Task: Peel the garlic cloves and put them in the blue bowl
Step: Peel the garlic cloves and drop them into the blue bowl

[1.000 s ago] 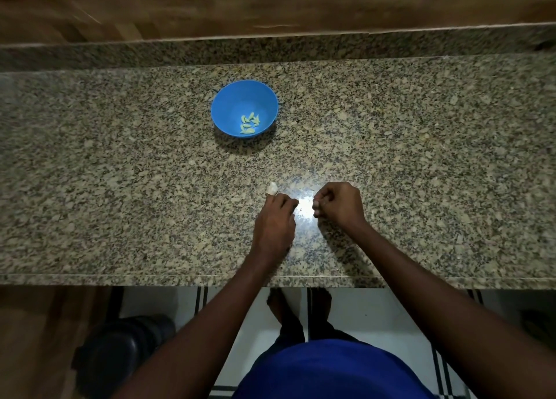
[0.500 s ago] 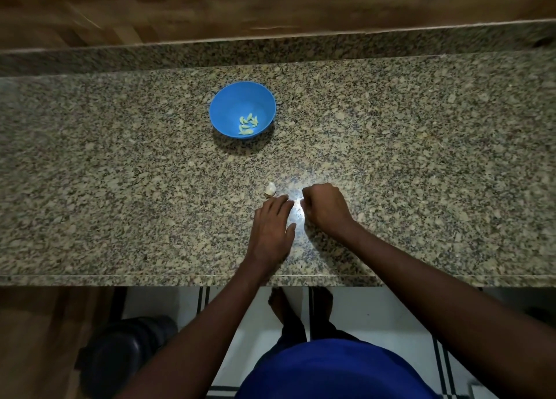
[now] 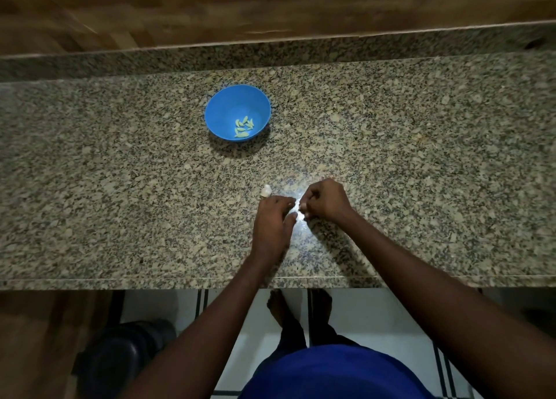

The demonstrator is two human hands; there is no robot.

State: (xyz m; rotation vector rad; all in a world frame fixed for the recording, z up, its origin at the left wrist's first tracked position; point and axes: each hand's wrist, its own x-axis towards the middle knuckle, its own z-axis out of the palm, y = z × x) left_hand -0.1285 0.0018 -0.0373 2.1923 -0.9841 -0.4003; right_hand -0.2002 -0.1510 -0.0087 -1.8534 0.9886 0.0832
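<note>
The blue bowl (image 3: 228, 106) stands on the granite counter (image 3: 120, 188) with several peeled, pale green garlic cloves (image 3: 243, 126) in it. Nearer to me, an unpeeled white clove (image 3: 266, 191) lies on the counter just beyond my left hand's fingertips. My left hand (image 3: 272, 224) and my right hand (image 3: 326, 201) meet over a bright glare spot. Between their fingertips shows a small white garlic clove (image 3: 298, 209). My right hand's curled fingers pinch it, and my left thumb and forefinger hold its other side. Most of that clove is hidden by the fingers.
A raised granite ledge (image 3: 270, 55) and a wooden wall run behind the counter. The counter's front edge (image 3: 150, 279) is close to my wrists. Below it are a tiled floor, my bare feet and a dark round object (image 3: 120, 356) at lower left.
My right hand has shifted left toward my left hand, and the two now meet fingertip to fingertip on a small clove. The bowl and the loose clove have stayed put.
</note>
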